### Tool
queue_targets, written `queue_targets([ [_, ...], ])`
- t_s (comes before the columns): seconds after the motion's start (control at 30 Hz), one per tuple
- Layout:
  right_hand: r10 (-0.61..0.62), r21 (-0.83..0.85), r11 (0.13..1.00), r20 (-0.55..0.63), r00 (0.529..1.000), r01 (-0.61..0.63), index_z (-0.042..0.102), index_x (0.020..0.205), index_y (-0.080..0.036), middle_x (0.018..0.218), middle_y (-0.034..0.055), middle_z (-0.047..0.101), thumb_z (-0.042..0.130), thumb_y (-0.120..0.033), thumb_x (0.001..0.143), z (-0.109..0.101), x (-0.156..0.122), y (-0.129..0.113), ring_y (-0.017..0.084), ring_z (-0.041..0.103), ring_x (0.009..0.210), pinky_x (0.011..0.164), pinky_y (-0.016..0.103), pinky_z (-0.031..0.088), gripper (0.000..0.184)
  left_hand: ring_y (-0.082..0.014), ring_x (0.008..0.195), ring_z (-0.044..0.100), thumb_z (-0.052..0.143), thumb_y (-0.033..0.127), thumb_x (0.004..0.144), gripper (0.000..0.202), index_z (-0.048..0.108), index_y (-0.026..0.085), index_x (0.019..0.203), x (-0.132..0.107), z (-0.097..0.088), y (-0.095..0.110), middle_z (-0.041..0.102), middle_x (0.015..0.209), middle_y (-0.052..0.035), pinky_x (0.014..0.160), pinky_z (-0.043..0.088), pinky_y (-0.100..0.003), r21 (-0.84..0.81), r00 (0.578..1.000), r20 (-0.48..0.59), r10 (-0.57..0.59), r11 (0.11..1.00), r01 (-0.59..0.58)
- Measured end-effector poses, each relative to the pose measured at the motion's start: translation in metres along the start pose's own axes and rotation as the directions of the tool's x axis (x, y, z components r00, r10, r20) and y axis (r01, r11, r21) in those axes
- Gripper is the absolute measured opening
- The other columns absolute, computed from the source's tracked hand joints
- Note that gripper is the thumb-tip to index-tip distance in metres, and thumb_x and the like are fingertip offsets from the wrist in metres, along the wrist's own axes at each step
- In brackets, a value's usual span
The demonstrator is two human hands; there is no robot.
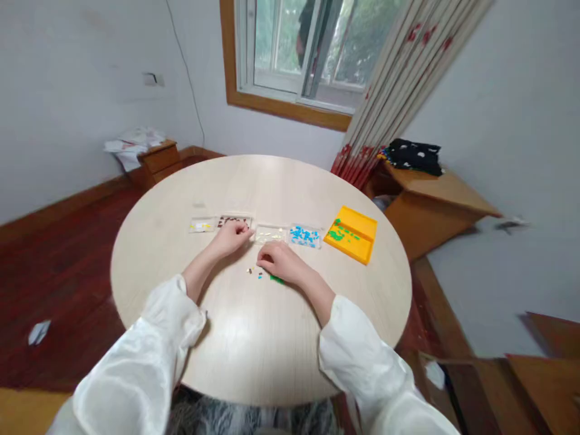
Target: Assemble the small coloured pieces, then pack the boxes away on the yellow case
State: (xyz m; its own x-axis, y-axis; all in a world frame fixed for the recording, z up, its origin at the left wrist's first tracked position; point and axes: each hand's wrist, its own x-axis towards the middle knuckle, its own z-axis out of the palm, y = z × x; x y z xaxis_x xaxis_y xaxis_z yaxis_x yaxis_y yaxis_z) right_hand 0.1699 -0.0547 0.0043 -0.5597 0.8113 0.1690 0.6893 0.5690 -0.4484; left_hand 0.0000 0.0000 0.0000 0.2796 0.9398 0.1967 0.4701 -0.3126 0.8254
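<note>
My left hand (232, 237) rests at the front of a clear box of dark brown pieces (235, 221), its fingers curled together; whatever they hold is too small to see. My right hand (281, 261) is over the table just in front of a clear box of pale pieces (270, 234), thumb and fingertips pinched, with any piece between them hidden. Beside its fingertips lie a few loose tiny pieces (260, 275) in brown, blue and pale colours. Green pieces (277, 279) lie partly under that hand.
A clear box with yellow pieces (201, 225) stands at the left of the row. Right of centre are a clear box of blue pieces (305, 235) and an open orange case (351, 234) with green pieces. All stand on a round pale table (254, 338).
</note>
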Motion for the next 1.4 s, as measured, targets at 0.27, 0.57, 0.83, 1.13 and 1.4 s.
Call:
queue_targets([
  [0.27, -0.002, 0.021, 1.000, -0.055, 0.998, 0.003, 0.064, 0.071, -0.014, 0.074, 0.0039, 0.064, 0.062, -0.011, 0.079, 0.002, -0.001, 0.008, 0.014, 0.055, 0.075, 0.075, 0.028, 0.038, 0.008, -0.0081, 0.049, 0.031, 0.051, 0.040, 0.067, 0.032, 0.038, 0.018, 0.047, 0.000, -0.002, 0.000, 0.032, 0.046, 0.0058, 0.051, 0.024, -0.024, -0.020, 1.000, 0.025, 0.010, 1.000, -0.009],
  [0.57, -0.004, 0.023, 1.000, -0.272, 0.962, 0.011, 0.058, 0.078, -0.016, 0.078, 0.0037, 0.061, 0.055, -0.013, 0.084, 0.003, -0.002, 0.011, 0.016, 0.052, 0.076, 0.074, 0.028, 0.038, 0.008, -0.0066, 0.046, 0.029, 0.056, 0.047, 0.070, 0.041, 0.041, 0.017, 0.047, -0.004, -0.005, 0.007, 0.033, 0.046, 0.0056, 0.047, 0.021, -0.023, -0.127, 0.981, 0.189, -0.034, 0.990, 0.059],
  [0.83, -0.019, -0.021, 1.000, -0.451, 0.892, 0.011, 0.058, 0.081, -0.018, 0.079, 0.0052, 0.062, 0.051, -0.016, 0.086, 0.004, -0.002, 0.014, 0.019, 0.053, 0.079, 0.075, 0.031, 0.038, 0.010, -0.0069, 0.045, 0.034, 0.052, 0.048, 0.078, 0.040, 0.060, 0.012, 0.062, -0.009, -0.001, 0.011, 0.044, 0.046, 0.0018, 0.047, 0.023, -0.023, -0.310, 0.901, 0.433, 0.000, 0.939, 0.149],
  [1.13, -0.036, -0.031, 0.999, -0.453, 0.891, 0.024, 0.061, 0.081, -0.018, 0.081, 0.0062, 0.064, 0.052, -0.017, 0.086, 0.002, -0.003, 0.013, 0.019, 0.055, 0.081, 0.075, 0.031, 0.040, 0.011, -0.0063, 0.046, 0.037, 0.059, 0.039, 0.074, 0.030, 0.062, 0.011, 0.065, -0.010, 0.001, 0.014, 0.051, 0.051, 0.0009, 0.047, 0.028, -0.021, -0.347, 0.911, 0.410, 0.041, 0.931, 0.114],
  [1.4, -0.045, -0.030, 0.999, -0.450, 0.892, 0.036, 0.062, 0.081, -0.018, 0.080, 0.0061, 0.064, 0.053, -0.018, 0.086, 0.000, -0.003, 0.012, 0.019, 0.055, 0.080, 0.075, 0.031, 0.040, 0.010, -0.0065, 0.048, 0.039, 0.062, 0.032, 0.071, 0.021, 0.064, 0.011, 0.070, -0.011, 0.003, 0.017, 0.051, 0.052, 0.0010, 0.047, 0.030, -0.021, -0.348, 0.926, 0.378, 0.006, 0.928, 0.136],
])
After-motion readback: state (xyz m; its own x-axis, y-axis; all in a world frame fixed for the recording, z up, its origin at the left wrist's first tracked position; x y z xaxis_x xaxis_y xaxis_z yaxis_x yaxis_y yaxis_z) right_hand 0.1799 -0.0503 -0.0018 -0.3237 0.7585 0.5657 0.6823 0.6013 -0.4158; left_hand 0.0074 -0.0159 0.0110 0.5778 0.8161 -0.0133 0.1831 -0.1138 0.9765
